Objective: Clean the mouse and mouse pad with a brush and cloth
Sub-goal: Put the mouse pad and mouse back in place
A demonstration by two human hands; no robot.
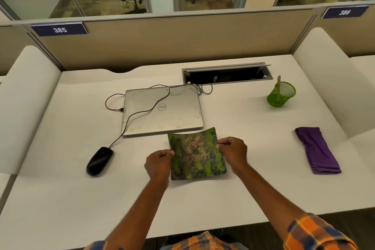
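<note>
1. My left grip (pixel 159 163) is closed in a pinch on the left edge of the green patterned rubber mouse pad (pixel 197 154). The thumb lies on top and the fingers are curled underneath.
2. My right grip (pixel 233 153) pinches the pad's right edge the same way, a little further from me than the left one.
3. The pad hangs bowed between the two grips, printed face up with the Logitech lettering readable. Its far edge overlaps the near edge of the closed silver laptop (pixel 162 111) just beyond my grips.
4. The black wired mouse (pixel 99 160) lies on the white tabletop (pixel 60 189) to the left of my left grip, well apart from it. Its thin black cable (pixel 138 112) runs away from me across the laptop lid.
5. The folded purple cloth (pixel 317 149) lies flat well to the right of my right grip, near the tabletop's right side.
6. Beyond the cloth, further from me, stands a green mesh cup (pixel 281 95) with a wooden handle (pixel 279 81) sticking out of it. Its lower end is hidden in the cup, so I cannot tell whether it is the brush.
7. Past the laptop, a grey metal cable slot (pixel 227 74) in the tabletop stands open.
</note>
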